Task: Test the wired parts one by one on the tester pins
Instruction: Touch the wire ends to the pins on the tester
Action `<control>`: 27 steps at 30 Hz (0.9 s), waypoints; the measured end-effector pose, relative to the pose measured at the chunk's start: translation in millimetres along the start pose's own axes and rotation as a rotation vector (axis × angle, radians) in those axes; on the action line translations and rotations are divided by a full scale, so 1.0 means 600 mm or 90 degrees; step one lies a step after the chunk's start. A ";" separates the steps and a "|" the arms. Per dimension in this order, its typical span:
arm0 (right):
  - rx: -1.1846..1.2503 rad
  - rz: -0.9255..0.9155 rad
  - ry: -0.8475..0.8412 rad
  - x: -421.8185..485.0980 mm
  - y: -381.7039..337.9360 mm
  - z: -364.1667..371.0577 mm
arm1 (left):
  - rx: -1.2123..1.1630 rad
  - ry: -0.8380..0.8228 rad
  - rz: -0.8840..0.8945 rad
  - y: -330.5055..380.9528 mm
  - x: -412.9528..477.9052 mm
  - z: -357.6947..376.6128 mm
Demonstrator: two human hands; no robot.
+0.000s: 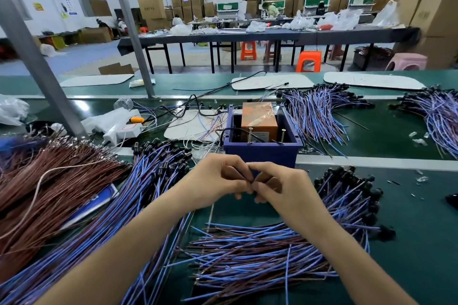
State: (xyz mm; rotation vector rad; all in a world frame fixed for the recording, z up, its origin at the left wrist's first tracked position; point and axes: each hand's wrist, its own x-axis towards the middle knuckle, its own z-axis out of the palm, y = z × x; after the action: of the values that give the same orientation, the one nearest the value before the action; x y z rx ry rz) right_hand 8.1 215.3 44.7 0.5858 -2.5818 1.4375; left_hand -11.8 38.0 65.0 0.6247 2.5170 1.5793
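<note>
A dark blue tester box (262, 149) stands in the middle of the green bench, with an orange block (259, 120) inside it and two upright metal pins (250, 135) at its near rim. Just in front of the box, my left hand (218, 179) and my right hand (277, 185) meet fingertip to fingertip, both pinching a small dark wired part (250, 182) that is mostly hidden by the fingers. Piles of blue-and-brown wired parts lie below my hands (260, 252) and to the left (148, 180).
A heap of brown wires (54, 180) fills the left side. More wired bundles lie at the back right (319, 111) and far right (438, 111). A white plastic bag with a yellow tool (136, 120) sits back left. A grey post (37, 56) rises at left.
</note>
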 end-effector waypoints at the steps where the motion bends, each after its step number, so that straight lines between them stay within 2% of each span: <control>1: 0.009 0.004 0.027 -0.001 0.003 0.002 | -0.012 0.048 -0.012 -0.004 -0.001 -0.001; 3: 0.031 0.010 0.075 -0.002 0.006 0.005 | -0.092 0.179 -0.043 -0.013 -0.002 -0.001; 4: 0.055 0.013 0.092 -0.001 0.008 0.006 | -0.185 0.232 -0.064 -0.016 -0.002 0.003; 6: 0.128 0.026 0.114 0.003 0.009 0.010 | -0.424 0.283 -0.109 -0.020 0.005 0.019; 8: 0.189 0.043 0.133 0.008 0.009 0.014 | -0.581 0.290 -0.149 -0.023 0.015 0.037; 12: 0.235 0.063 0.140 0.012 0.014 0.017 | -0.560 0.234 -0.205 -0.024 0.031 0.059; 16: 0.248 0.086 0.204 0.015 0.028 0.009 | -0.546 0.240 -0.232 -0.019 0.049 0.068; 21: 0.241 0.095 0.222 0.015 0.039 0.005 | -0.544 0.189 -0.221 -0.012 0.060 0.078; 27: 0.240 0.099 0.225 0.014 0.046 0.010 | -0.487 0.190 -0.213 -0.016 0.065 0.083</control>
State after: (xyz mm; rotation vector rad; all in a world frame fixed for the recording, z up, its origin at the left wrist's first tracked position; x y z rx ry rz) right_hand -10.1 221.1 21.9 0.1463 -2.1380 1.8988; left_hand -35.4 91.2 38.8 -0.1287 1.7758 2.3713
